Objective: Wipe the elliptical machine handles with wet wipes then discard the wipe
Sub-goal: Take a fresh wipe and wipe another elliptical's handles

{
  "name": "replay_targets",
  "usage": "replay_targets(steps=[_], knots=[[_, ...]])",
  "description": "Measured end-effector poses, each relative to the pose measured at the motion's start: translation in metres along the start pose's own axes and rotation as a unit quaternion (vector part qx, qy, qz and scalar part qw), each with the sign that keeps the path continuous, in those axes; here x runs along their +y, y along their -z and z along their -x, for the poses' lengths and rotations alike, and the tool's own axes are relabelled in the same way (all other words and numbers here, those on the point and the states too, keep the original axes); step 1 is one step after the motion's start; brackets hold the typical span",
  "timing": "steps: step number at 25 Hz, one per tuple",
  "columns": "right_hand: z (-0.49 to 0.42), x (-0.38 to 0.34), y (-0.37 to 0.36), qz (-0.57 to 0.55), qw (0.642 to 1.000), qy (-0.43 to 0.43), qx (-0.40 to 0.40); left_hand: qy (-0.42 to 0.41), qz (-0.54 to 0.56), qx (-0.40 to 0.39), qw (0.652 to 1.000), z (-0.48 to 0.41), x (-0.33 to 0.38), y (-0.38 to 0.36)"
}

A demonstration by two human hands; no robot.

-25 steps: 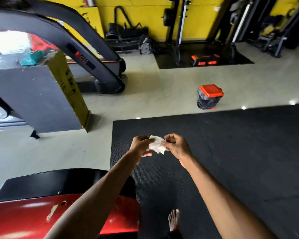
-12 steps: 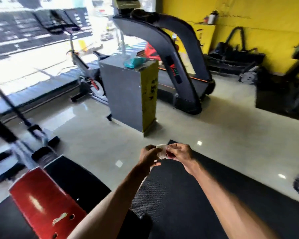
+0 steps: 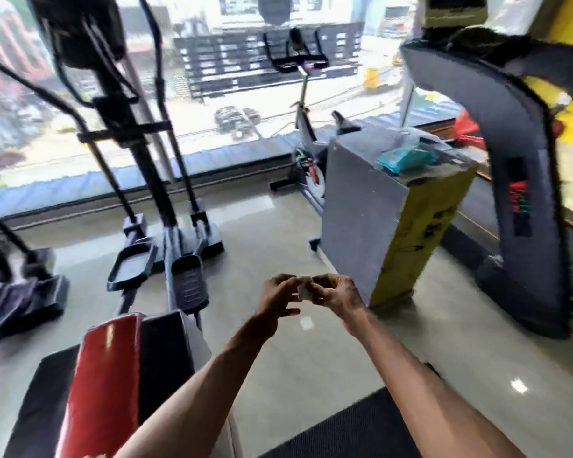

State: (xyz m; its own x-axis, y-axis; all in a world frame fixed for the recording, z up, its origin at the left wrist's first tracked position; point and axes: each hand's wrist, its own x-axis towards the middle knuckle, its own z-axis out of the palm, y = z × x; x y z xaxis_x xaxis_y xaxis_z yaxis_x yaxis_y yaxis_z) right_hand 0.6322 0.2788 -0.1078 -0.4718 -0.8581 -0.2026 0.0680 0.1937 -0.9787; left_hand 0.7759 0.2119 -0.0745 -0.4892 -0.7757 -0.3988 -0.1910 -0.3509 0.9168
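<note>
Open stretch of glossy beige tile floor (image 3: 272,226) runs up the middle of the frame. Left side is blocked by the black metal elliptical machine (image 3: 136,153), right side by the tall grey-and-yellow box (image 3: 377,213). The red-and-black machine housing (image 3: 110,385) crowds the lower left.

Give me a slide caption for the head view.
Both hands, left and right, pinch a wet wipe facing the elliptical.

A grey box stand (image 3: 361,206) with a yellow side stands on the pale tiled floor (image 3: 272,226), carrying a teal packet (image 3: 406,159) on top (its label too blurred to read). Behind it, near the window (image 3: 229,94), stands a spin bike (image 3: 303,127). A dark treadmill frame (image 3: 523,166) rises at right, and a black rubber mat (image 3: 344,431) lies at bottom.
</note>
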Motion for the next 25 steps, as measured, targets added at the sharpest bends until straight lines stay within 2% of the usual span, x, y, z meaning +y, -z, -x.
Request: replay_targets(steps=[4,11,16,21,25], knots=[[-0.11,-0.039,-0.039,-0.003,0.996,0.0,-0.09,-0.009,0.047,0.141,0.989,-0.064,0.045,0.039],[-0.299,-0.086,-0.169,0.013,0.983,0.04,-0.18,-0.065,0.096,0.302,0.946,-0.202,0.105,0.164],[-0.431,-0.135,-0.268,0.029,0.972,0.076,-0.223,-0.097,0.119,0.348,0.925,-0.303,0.181,0.256],[-0.544,-0.193,-0.347,0.04,0.967,0.116,-0.222,-0.099,0.12,0.394,0.906,-0.401,0.257,0.331],[-0.643,-0.23,-0.403,0.051,0.966,0.129,-0.218,-0.121,0.072,0.403,0.904,-0.488,0.315,0.383]])
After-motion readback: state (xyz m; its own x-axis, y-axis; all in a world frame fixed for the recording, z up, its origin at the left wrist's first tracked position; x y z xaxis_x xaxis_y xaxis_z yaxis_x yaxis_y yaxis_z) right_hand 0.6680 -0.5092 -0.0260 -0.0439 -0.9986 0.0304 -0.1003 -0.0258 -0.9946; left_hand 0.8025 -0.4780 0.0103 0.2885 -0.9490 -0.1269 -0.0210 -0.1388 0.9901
